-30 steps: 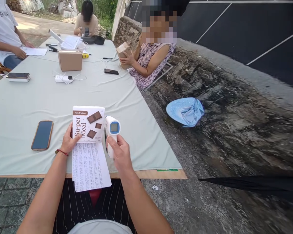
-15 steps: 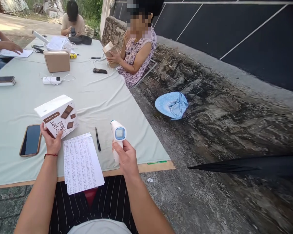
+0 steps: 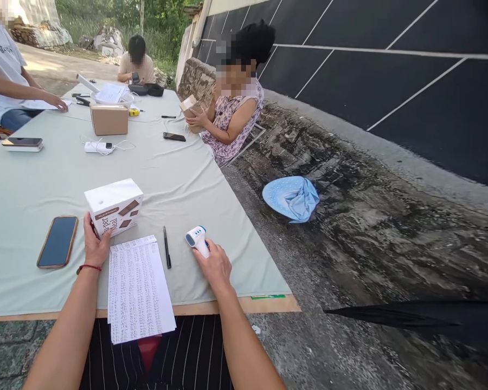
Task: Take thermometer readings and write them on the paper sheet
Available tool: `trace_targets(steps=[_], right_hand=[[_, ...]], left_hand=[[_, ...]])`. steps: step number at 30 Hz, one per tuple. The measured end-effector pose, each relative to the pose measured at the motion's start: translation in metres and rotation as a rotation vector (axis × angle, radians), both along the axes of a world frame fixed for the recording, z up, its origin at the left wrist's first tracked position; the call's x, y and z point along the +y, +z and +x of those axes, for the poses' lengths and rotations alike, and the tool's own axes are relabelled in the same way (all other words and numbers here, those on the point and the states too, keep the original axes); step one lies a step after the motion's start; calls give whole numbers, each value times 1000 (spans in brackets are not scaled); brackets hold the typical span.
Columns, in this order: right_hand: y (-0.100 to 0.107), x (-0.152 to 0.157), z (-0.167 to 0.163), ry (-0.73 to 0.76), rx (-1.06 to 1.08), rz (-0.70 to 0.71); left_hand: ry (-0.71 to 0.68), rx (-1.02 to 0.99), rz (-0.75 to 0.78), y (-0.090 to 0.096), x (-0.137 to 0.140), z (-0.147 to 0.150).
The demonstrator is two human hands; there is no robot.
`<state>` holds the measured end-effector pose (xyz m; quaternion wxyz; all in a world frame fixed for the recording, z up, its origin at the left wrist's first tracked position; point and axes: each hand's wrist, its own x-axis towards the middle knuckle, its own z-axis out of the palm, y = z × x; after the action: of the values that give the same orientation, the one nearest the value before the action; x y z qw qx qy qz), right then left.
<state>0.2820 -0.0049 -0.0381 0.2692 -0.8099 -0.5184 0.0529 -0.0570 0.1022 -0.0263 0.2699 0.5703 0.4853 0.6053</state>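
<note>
My left hand (image 3: 95,244) grips the near lower corner of a white box (image 3: 114,203) printed with brown bars and lettering. My right hand (image 3: 214,265) is closed round the handle of a white and blue infrared thermometer (image 3: 197,237), tilted low over the cloth, its top buttons showing. Between my hands lies a stack of written sheets (image 3: 140,287), partly over the table's near edge. A black pen (image 3: 166,247) rests right of the sheets. Left of my left hand is a phone (image 3: 57,242) in a brown-edged case.
A cardboard box (image 3: 109,120), a white device with a cord (image 3: 100,147) and phones lie farther up the cloth-covered table (image 3: 179,189). One person (image 3: 236,108) at the right side holds a small box; others sit at the far end and left. A blue hat (image 3: 290,197) lies on the ground.
The thermometer has tipped down and forward in my right hand, so its screen no longer faces me. The white box has been lowered and turned upright. The view has tilted up.
</note>
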Motion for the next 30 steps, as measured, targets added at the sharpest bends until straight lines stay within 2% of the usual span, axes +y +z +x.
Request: trace_targets(steps=[7, 9, 11, 13, 15, 16, 18, 20, 22, 26, 30], right_hand=[[-19, 3, 8, -4, -82, 21], [-21, 2, 5, -12, -115, 101], [-21, 0, -3, -2, -142, 232], [-18, -1, -15, 64, -122, 364], [-15, 1, -29, 179, -48, 432], [-14, 2, -37, 232, -4, 433], [-13, 8, -51, 299, 67, 370], [-14, 16, -62, 312, 86, 267], [-16, 24, -71, 304, 63, 182], [-16, 38, -78, 289, 34, 129], [-18, 38, -71, 264, 207, 211]], left_hand=[[49, 51, -14, 6, -7, 5], [126, 101, 7, 6, -11, 6], [267, 182, 75, 6, -16, 7], [413, 287, 184, 8, -23, 8], [438, 406, 304, 12, -30, 12], [376, 469, 352, 14, -34, 15], [141, 591, 406, 16, -41, 23], [-103, 710, 407, 17, -45, 30], [-248, 829, 392, 16, -47, 36], [-341, 1005, 325, 12, -45, 36], [-349, 1065, 206, 11, -45, 32]])
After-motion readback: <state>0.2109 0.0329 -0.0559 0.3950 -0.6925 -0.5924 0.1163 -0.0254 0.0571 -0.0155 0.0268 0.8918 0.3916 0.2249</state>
